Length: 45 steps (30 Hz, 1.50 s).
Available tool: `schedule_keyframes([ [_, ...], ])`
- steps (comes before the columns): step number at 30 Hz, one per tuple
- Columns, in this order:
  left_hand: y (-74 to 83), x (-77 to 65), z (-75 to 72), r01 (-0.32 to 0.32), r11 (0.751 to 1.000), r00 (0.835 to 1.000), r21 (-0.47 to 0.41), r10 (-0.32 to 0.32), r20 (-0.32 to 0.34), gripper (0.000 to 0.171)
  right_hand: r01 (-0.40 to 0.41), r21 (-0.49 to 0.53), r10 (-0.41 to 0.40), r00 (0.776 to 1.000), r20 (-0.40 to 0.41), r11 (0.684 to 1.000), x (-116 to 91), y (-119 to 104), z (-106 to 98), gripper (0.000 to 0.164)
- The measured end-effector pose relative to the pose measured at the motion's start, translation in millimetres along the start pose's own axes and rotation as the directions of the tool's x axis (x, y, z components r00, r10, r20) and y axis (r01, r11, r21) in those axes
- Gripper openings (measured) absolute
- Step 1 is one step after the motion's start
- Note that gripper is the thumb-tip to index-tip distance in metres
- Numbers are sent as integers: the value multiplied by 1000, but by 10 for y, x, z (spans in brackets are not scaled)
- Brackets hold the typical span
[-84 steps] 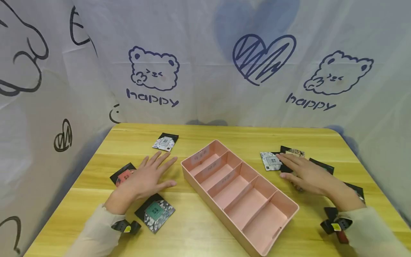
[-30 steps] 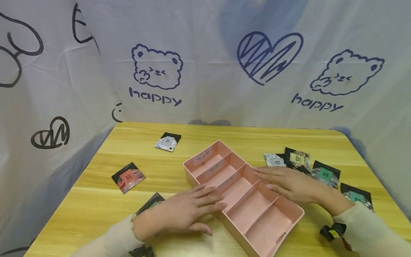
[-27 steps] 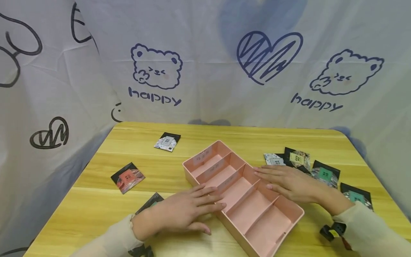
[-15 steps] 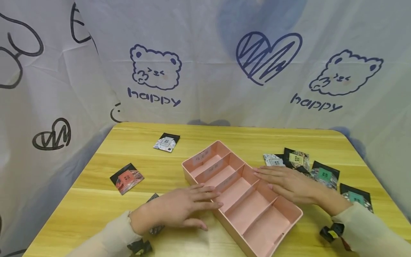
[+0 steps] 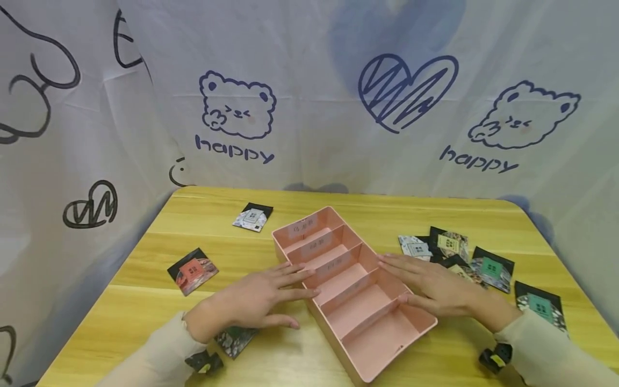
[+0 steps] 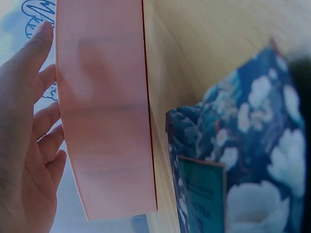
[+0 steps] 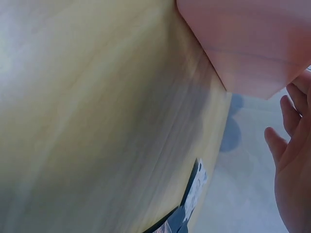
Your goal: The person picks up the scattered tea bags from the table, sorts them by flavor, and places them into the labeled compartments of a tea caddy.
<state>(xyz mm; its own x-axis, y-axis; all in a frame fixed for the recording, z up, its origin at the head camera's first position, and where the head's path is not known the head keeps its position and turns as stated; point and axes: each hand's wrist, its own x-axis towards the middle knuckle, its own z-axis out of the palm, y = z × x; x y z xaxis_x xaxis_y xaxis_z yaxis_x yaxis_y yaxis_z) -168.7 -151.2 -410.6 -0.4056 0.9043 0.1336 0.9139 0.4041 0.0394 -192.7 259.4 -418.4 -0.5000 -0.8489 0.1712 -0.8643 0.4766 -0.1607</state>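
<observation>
A long pink box point(image 5: 382, 338) with thin dividers and paper labels sits slantwise on the table between my hands. My left hand point(image 5: 251, 298) has its fingers stretched over the left rim, thumb apart from it. In the left wrist view its fingertips meet the edge of the pink wall point(image 6: 107, 141). Opposite, my right hand point(image 5: 435, 285) rests straight fingers on the right rim, the thumb reaching over the wall. Its fingers also show by the box corner in the right wrist view. A green-labelled tea sachet point(image 5: 234, 344) lies under my left wrist, partly hidden.
Left of the box lie a red-labelled sachet point(image 5: 192, 270) and, farther back, a white-labelled one point(image 5: 253, 216). On the right are another white-labelled sachet point(image 5: 416, 248), a yellow-labelled one point(image 5: 450, 243) and several more. A printed cloth point(image 5: 309, 107) hangs behind the table.
Both hands came from beside the sachets to the box's sides. In the last half second the box's near end has swung left, and both hands have shifted slightly left with it.
</observation>
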Motion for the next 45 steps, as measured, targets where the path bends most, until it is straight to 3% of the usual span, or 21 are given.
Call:
schedule_keyframes([
  [5,42,-17,-6,97,995,995,31,-98,19,67,51,28,-50,999,-18,998,-1,-30,13,69],
  [10,178,21,9,234,969,970,74,-238,47,78,90,15,-89,995,-43,996,-9,-40,25,70],
  [16,455,130,70,389,918,921,74,-389,-8,88,115,16,-114,991,-68,993,5,-23,52,69],
  [21,518,186,116,477,879,879,19,-477,-21,90,159,12,-157,983,-93,987,34,-29,76,69],
  [30,498,260,139,534,845,844,-12,-534,-49,93,121,5,-121,993,-15,993,-6,-75,4,74],
  [37,466,276,141,534,845,844,-14,-534,-50,98,161,-38,-162,987,-19,986,-49,-81,8,85],
  [45,396,300,120,531,847,847,-32,-531,2,98,148,-44,-149,988,-31,988,-154,-136,32,90],
])
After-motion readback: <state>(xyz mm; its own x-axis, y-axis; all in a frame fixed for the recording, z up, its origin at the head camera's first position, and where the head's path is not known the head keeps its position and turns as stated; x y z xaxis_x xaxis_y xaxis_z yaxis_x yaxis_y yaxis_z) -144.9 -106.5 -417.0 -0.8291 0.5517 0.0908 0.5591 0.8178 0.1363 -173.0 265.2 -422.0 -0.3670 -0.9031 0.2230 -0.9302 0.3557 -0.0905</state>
